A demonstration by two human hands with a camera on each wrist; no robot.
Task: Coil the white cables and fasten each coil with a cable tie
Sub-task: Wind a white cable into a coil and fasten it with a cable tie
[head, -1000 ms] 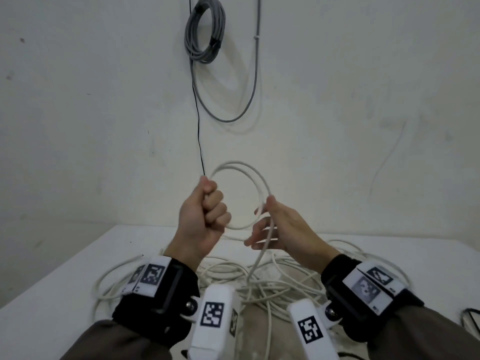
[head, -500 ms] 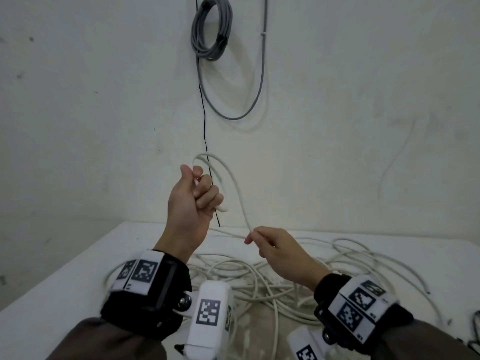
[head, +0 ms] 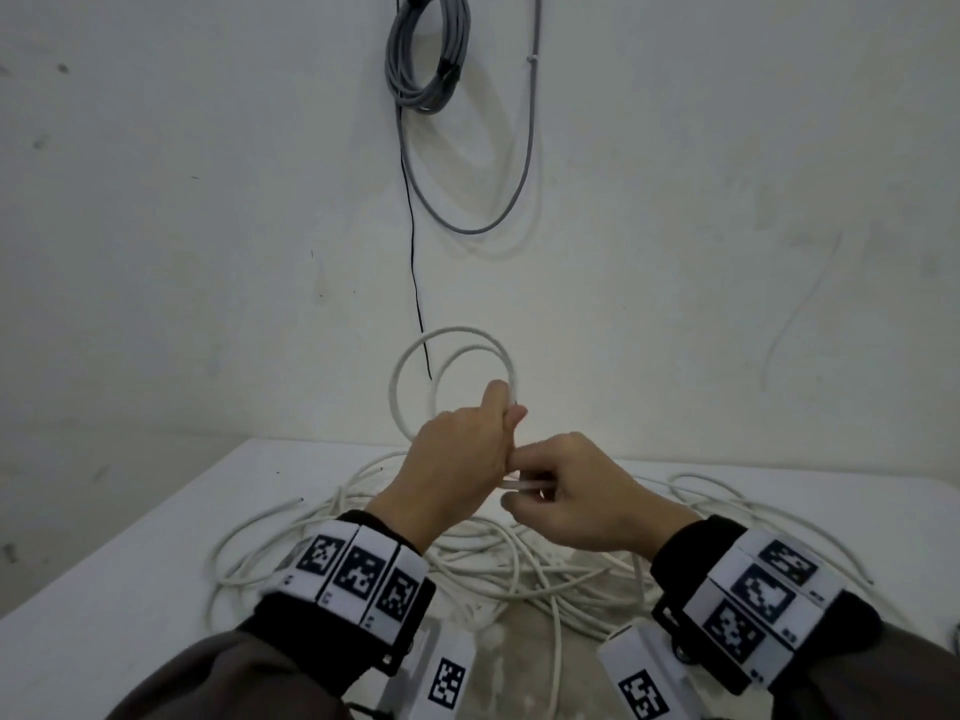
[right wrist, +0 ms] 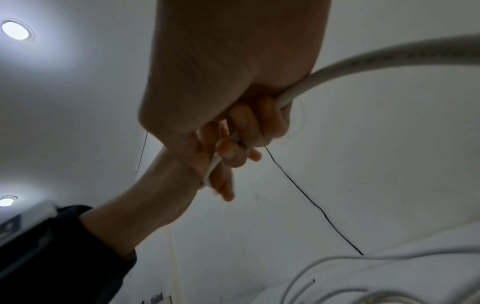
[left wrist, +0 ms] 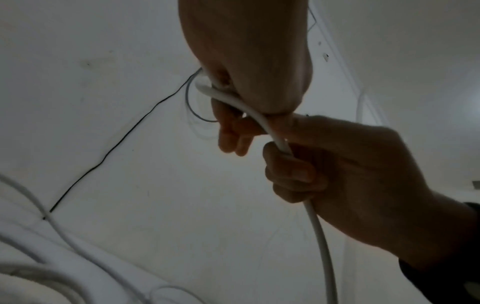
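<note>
Above the table my left hand (head: 460,449) grips a small coil of white cable (head: 457,330), and two loops of it stand up above the fist. My right hand (head: 576,491) sits right against the left one, fingers curled round the same cable (head: 519,483) just below it. In the left wrist view the cable (left wrist: 322,236) runs from my left hand (left wrist: 246,61) through my right hand (left wrist: 337,174) and hangs down. In the right wrist view the thick white cable (right wrist: 363,59) leaves my right hand (right wrist: 233,61). No cable tie is in sight.
Several loose turns of white cable (head: 514,563) lie tangled on the white table (head: 130,589) beneath my hands. On the wall behind hang a grey cable coil (head: 426,54) and a thin black wire (head: 413,252).
My right hand has come up from lower right to meet the left hand, bringing cable with it. The left hand has turned its back to the camera, and its coil shows one more loop.
</note>
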